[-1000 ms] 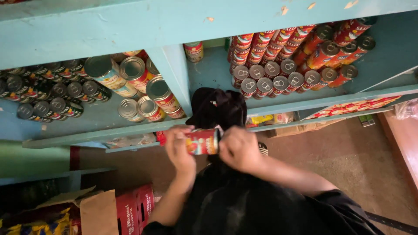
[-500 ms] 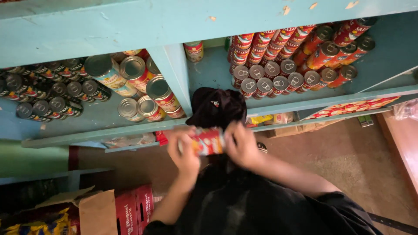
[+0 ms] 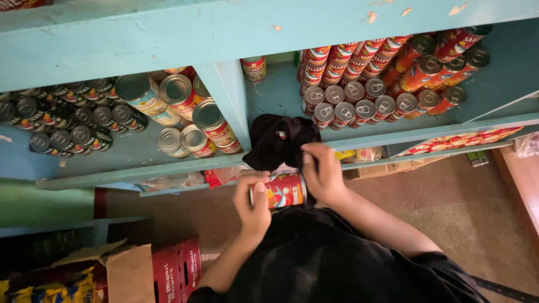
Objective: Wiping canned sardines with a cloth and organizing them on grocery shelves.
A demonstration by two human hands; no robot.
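Since half a second ago, both hands have dropped slightly and the can has rolled so more of its label faces the camera; the shelves are unchanged.

Head view, the only one: I see the red can (image 3: 285,191) lying on its side between the two hands, long axis running left to right, just below the edge of the blue shelf (image 3: 168,173). My left hand (image 3: 254,203) wraps its left end, fingers curled closed around the rim. My right hand (image 3: 324,175) sits at the right end and above; its fingers pinch the black cloth (image 3: 278,140), I think, though the contact point is dark. Both hands are equally near the can. Stacked tins (image 3: 365,104) fill the shelf behind.
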